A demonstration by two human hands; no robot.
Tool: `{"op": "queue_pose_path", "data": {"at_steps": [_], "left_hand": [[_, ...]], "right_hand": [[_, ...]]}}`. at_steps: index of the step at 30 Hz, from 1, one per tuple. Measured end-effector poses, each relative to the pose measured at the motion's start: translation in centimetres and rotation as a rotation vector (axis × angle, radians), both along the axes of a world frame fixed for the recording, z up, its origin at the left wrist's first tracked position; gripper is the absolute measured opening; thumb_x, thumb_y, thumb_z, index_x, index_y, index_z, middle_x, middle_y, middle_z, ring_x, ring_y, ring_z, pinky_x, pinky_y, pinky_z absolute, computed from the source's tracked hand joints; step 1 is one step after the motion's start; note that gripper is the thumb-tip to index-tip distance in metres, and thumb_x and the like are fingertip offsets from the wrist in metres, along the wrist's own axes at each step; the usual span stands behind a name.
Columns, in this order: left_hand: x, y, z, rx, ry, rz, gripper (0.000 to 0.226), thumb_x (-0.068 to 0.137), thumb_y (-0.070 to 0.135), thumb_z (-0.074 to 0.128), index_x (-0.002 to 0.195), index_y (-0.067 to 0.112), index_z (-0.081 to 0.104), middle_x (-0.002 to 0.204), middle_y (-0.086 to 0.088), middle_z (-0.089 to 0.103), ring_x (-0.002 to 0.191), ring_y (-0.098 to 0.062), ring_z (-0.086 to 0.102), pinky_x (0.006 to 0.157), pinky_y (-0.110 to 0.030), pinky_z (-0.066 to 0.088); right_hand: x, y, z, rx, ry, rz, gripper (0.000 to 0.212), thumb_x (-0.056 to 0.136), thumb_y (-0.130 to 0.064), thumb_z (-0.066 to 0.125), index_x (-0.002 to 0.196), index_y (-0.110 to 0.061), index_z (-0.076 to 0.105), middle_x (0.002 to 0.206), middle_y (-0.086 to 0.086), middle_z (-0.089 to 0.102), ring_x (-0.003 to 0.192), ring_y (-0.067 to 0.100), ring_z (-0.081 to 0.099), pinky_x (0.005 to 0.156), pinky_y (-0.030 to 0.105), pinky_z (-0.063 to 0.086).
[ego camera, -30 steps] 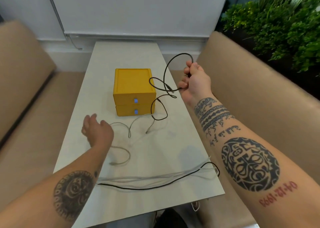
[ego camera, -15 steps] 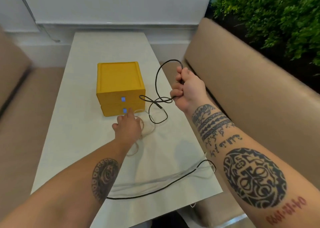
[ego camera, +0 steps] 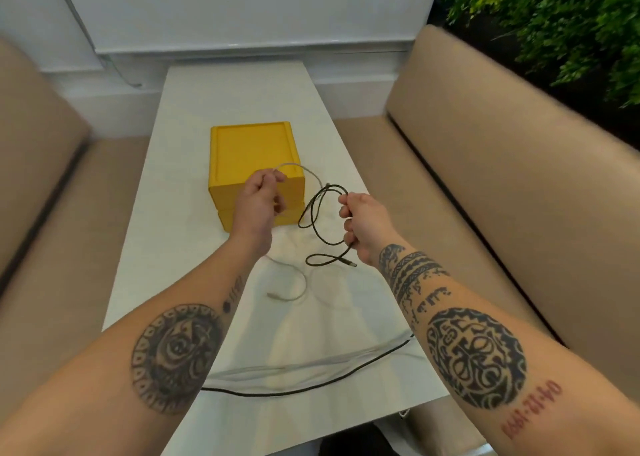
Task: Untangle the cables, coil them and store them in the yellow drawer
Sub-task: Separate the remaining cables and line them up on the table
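Observation:
A yellow drawer box (ego camera: 251,154) stands mid-table, both drawers closed. My left hand (ego camera: 258,201) is raised in front of it, shut on a white cable (ego camera: 304,170) that arcs rightward and trails down to the table, ending in a loop (ego camera: 294,287). My right hand (ego camera: 363,223) is shut on a black cable (ego camera: 317,220), whose loops hang below it with the plug end (ego camera: 349,263) near the table. The white cable passes through the black loops near their top (ego camera: 327,187).
The narrow white table (ego camera: 242,85) runs between two tan benches (ego camera: 485,185). Along its near edge lie a long black cable (ego camera: 311,388) and several pale cables (ego camera: 277,369). Green plants (ego camera: 554,22) fill the far right corner.
My left hand left the table by the lower drawer and lifted the white cable in front of the box. My right hand, still on the black cable, came in towards the left hand.

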State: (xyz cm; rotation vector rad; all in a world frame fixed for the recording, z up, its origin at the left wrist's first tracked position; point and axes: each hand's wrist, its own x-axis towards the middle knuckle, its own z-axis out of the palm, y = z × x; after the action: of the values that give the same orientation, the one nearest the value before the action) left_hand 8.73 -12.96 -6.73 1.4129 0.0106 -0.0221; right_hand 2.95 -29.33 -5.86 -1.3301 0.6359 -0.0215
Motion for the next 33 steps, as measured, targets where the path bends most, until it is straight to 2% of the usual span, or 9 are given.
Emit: {"op": "queue_pose_path", "data": {"at_steps": [4, 8, 13, 16, 18, 21, 23, 29, 33], "left_hand": [[0.0, 3.4, 3.2, -0.407, -0.037, 0.183, 0.03, 0.108, 0.023, 0.039, 0.087, 0.016, 0.058, 0.059, 0.003, 0.034, 0.052, -0.014, 0.031, 0.053, -0.026, 0.038], [-0.1, 8.1, 4.1, -0.544, -0.015, 0.325, 0.031, 0.108, 0.024, 0.034, 0.09, 0.016, 0.057, 0.06, 0.002, 0.021, 0.051, -0.013, 0.024, 0.053, -0.026, 0.032], [-2.5, 10.4, 1.5, -0.25, 0.07, 0.316, 0.03, 0.108, 0.026, 0.035, 0.094, 0.02, 0.062, 0.062, 0.003, 0.039, 0.055, -0.011, 0.041, 0.066, -0.029, 0.041], [-4.3, 9.9, -0.4, 0.053, 0.175, 0.2, 0.029, 0.106, 0.023, 0.037, 0.112, 0.025, 0.066, 0.091, 0.005, 0.063, 0.087, -0.013, 0.055, 0.082, -0.033, 0.041], [-5.0, 9.6, -1.1, 0.224, 0.264, 0.132, 0.03, 0.105, 0.023, 0.038, 0.119, 0.021, 0.064, 0.111, 0.004, 0.061, 0.104, -0.017, 0.051, 0.09, -0.034, 0.039], [-5.6, 9.3, -0.8, 0.515, 0.311, 0.025, 0.024, 0.104, 0.02, 0.04, 0.119, 0.01, 0.056, 0.106, -0.006, 0.049, 0.095, -0.022, 0.045, 0.086, -0.036, 0.037], [-6.0, 9.4, 0.0, 0.457, 0.328, 0.0, 0.013, 0.102, 0.018, 0.044, 0.114, 0.019, 0.05, 0.097, -0.001, 0.053, 0.09, -0.021, 0.049, 0.09, -0.039, 0.041], [-7.1, 8.9, 3.9, 0.274, 0.25, -0.06, 0.015, 0.1, 0.031, 0.054, 0.106, 0.024, 0.065, 0.118, 0.001, 0.066, 0.108, -0.019, 0.062, 0.097, -0.042, 0.048], [-9.0, 6.6, 7.9, 0.273, -0.059, -0.069, 0.022, 0.1, 0.029, 0.051, 0.093, 0.02, 0.071, 0.086, 0.003, 0.068, 0.084, -0.016, 0.062, 0.079, -0.035, 0.052]], "right_hand": [[-0.2, -0.1, -0.3, -0.019, 0.025, -0.084, 0.02, 0.102, -0.021, 0.045, 0.09, -0.02, 0.061, 0.076, -0.001, 0.052, 0.05, 0.012, 0.033, 0.045, 0.025, 0.027], [-1.4, -1.1, 0.0, -0.091, 0.001, -0.073, 0.018, 0.098, -0.012, 0.047, 0.087, -0.022, 0.056, 0.072, -0.002, 0.048, 0.052, 0.013, 0.04, 0.048, 0.028, 0.033], [-2.7, -0.6, 1.6, -0.032, -0.008, -0.096, 0.02, 0.1, -0.018, 0.045, 0.093, -0.019, 0.063, 0.076, -0.002, 0.052, 0.047, 0.011, 0.03, 0.044, 0.026, 0.023], [-3.2, -0.3, 3.5, -0.092, -0.106, 0.006, 0.02, 0.101, -0.021, 0.046, 0.093, -0.018, 0.064, 0.076, -0.003, 0.052, 0.05, 0.01, 0.03, 0.042, 0.024, 0.023], [-3.5, 0.0, 5.0, -0.138, -0.17, 0.042, 0.022, 0.101, -0.021, 0.046, 0.091, -0.019, 0.065, 0.073, -0.004, 0.052, 0.051, 0.01, 0.032, 0.04, 0.021, 0.026], [-3.9, 0.3, 7.3, -0.201, -0.234, 0.074, 0.022, 0.102, -0.024, 0.045, 0.093, -0.019, 0.065, 0.073, -0.005, 0.053, 0.051, 0.009, 0.034, 0.04, 0.02, 0.029], [-4.3, 0.6, 8.6, -0.226, -0.281, 0.093, 0.023, 0.102, -0.024, 0.046, 0.092, -0.019, 0.065, 0.071, -0.006, 0.054, 0.05, 0.008, 0.034, 0.041, 0.02, 0.027], [-5.5, 2.1, 11.7, -0.181, -0.356, 0.118, 0.024, 0.105, -0.026, 0.045, 0.093, -0.018, 0.065, 0.07, -0.006, 0.052, 0.048, 0.007, 0.033, 0.04, 0.02, 0.026], [-6.0, 3.6, 13.6, 0.045, -0.385, 0.088, 0.025, 0.107, -0.026, 0.041, 0.098, -0.015, 0.061, 0.07, -0.005, 0.05, 0.044, 0.006, 0.03, 0.038, 0.02, 0.025]]}}
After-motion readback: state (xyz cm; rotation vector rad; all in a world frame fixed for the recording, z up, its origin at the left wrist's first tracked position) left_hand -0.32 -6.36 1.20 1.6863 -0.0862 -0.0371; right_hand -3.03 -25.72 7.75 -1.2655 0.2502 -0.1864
